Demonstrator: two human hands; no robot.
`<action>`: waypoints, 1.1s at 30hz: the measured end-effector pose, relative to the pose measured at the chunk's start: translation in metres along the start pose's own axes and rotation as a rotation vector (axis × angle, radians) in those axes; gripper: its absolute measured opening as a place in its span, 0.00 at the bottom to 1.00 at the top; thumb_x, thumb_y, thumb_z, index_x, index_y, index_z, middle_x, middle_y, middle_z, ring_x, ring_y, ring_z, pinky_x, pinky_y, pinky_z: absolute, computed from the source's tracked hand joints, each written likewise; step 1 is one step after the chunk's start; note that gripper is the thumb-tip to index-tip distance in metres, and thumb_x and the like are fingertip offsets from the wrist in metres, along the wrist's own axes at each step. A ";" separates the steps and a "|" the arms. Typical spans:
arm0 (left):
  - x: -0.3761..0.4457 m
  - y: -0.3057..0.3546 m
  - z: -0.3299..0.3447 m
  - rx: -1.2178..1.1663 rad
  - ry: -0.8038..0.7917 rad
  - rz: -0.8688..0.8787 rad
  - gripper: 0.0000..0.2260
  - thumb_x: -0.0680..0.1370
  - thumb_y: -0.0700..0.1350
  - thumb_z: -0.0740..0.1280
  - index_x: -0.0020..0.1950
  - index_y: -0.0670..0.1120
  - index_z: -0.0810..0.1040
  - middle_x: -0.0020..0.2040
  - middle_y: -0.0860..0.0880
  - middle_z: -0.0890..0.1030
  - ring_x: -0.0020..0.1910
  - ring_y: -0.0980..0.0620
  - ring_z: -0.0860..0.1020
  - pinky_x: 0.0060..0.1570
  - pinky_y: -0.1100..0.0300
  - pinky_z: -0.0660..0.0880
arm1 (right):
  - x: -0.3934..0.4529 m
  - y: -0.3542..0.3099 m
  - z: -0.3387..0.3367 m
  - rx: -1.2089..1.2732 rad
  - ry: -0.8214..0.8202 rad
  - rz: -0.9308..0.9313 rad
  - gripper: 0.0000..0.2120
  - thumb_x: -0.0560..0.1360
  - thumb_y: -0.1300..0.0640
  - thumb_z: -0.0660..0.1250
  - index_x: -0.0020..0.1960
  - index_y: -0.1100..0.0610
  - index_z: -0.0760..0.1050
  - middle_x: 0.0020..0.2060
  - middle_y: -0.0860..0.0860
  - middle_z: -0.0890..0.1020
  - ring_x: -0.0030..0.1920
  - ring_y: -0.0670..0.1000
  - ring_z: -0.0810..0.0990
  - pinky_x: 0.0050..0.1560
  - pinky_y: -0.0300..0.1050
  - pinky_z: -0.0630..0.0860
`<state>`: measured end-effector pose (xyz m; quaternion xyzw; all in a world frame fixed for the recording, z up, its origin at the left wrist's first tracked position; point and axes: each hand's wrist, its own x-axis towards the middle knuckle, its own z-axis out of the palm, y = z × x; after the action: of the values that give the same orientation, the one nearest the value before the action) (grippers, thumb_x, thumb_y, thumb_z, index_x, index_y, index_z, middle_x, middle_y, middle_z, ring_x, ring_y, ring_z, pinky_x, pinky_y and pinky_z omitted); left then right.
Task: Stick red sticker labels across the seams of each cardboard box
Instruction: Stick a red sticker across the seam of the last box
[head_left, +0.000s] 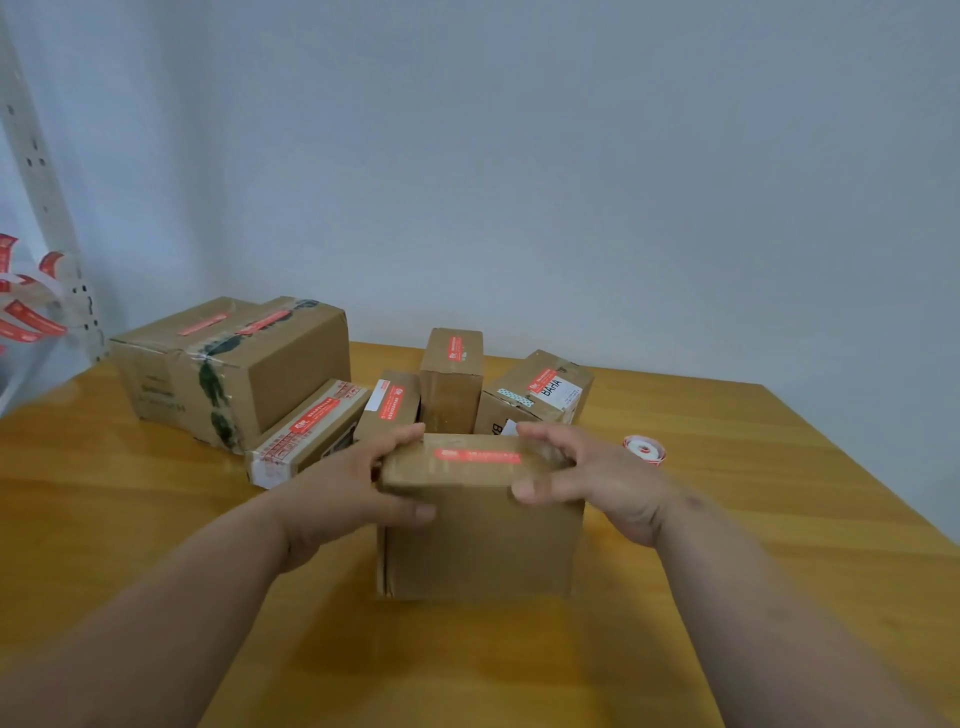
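Pale grey wall behind a wooden worktop (156, 499). Far left, spent sticker backing strips (26, 312) hang off a perforated shelf post (39, 171), apparently discarded out of the way. Left of centre, a large taped box (234, 369); beside it a flat box (306, 431), a small tilted box (389, 405), an upright box (451, 384) and a printed box (537, 395), each already carrying a red label, seemingly set back as finished. Front centre, the current box (483, 519) bears a red label (478, 457) across its top seam. The left hand (343, 493) and right hand (597, 483) hold its upper edges, each grip curled round a corner, probably steadying or turning it. Right, the sticker roll (645, 449) lies within reach.
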<state>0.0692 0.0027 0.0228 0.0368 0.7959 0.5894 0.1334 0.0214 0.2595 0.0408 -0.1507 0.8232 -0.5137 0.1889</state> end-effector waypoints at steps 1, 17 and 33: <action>-0.001 0.000 -0.002 -0.089 0.028 0.004 0.42 0.58 0.55 0.82 0.69 0.63 0.69 0.61 0.58 0.71 0.58 0.53 0.72 0.57 0.54 0.72 | -0.001 -0.001 0.000 0.100 0.036 -0.014 0.42 0.54 0.44 0.79 0.67 0.44 0.73 0.66 0.46 0.76 0.65 0.48 0.74 0.69 0.48 0.68; -0.006 -0.016 0.003 -0.438 -0.004 -0.214 0.23 0.70 0.50 0.74 0.63 0.47 0.77 0.62 0.41 0.78 0.58 0.39 0.79 0.55 0.38 0.78 | -0.010 -0.029 0.001 0.179 0.286 -0.142 0.30 0.58 0.43 0.81 0.57 0.48 0.77 0.52 0.47 0.84 0.55 0.49 0.82 0.62 0.53 0.76; -0.003 0.018 0.035 0.077 0.278 0.314 0.65 0.54 0.66 0.81 0.76 0.66 0.36 0.78 0.61 0.51 0.76 0.56 0.54 0.73 0.46 0.62 | -0.015 -0.036 0.024 -0.470 0.400 -0.371 0.29 0.63 0.50 0.80 0.58 0.40 0.71 0.57 0.32 0.69 0.54 0.32 0.69 0.53 0.25 0.64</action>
<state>0.0790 0.0397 0.0310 0.0837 0.8131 0.5714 -0.0726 0.0479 0.2323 0.0659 -0.2334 0.8982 -0.3553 -0.1123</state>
